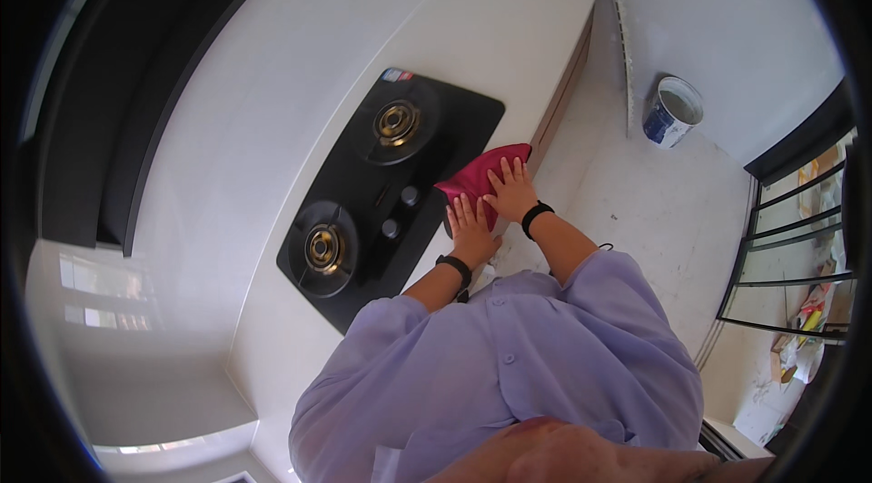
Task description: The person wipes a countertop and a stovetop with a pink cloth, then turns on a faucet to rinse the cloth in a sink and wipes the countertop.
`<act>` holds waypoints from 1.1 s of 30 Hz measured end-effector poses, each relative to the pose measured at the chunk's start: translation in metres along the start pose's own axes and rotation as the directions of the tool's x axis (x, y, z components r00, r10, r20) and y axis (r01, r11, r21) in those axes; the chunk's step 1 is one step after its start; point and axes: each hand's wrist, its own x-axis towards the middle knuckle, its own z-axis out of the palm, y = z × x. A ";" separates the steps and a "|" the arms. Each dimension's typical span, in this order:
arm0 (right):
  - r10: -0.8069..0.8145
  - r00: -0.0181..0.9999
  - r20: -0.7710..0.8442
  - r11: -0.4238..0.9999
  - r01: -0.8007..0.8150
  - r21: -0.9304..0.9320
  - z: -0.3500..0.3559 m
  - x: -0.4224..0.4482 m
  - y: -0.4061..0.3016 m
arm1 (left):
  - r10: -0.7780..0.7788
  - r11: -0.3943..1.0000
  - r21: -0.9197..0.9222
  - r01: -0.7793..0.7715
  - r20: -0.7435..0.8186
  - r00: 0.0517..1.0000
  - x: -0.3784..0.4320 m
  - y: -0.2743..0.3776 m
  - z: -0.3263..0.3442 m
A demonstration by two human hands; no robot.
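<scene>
A magenta-red cloth lies at the front edge of a pale countertop, partly over the edge of a black two-burner gas hob. My left hand rests palm down on the cloth's near part, fingers extended. Flat on its right part is my right hand, with the fingers spread. Neither hand is closed around the cloth. A dark edge shows beside the cloth near my left fingertips; what it belongs to is hidden. Two control knobs sit on the hob just left of the cloth.
Brass-coloured burners are set in the hob. A black range hood overhangs at the left. On the floor to the right stands a blue-and-white bucket by the wall. A black-framed glass door is at the far right.
</scene>
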 end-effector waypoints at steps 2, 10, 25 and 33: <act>0.012 1.000 0.017 1.000 -0.012 -0.016 -0.007 0.015 0.018 | -0.013 1.000 -0.014 0.013 0.009 1.000 0.022 0.007 -0.003; -0.004 0.998 0.063 1.000 0.005 -0.004 -0.027 0.052 0.067 | -0.057 0.998 -0.023 0.056 -0.058 0.997 0.079 0.034 -0.002; 0.096 0.991 0.088 0.995 -0.095 -0.017 -0.049 0.096 0.113 | -0.064 0.997 0.029 0.065 -0.052 0.997 0.152 0.073 -0.029; 0.082 0.996 -0.043 0.997 -0.083 -0.005 -0.050 0.139 0.161 | -0.087 0.996 -0.031 0.086 -0.043 0.995 0.213 0.104 -0.050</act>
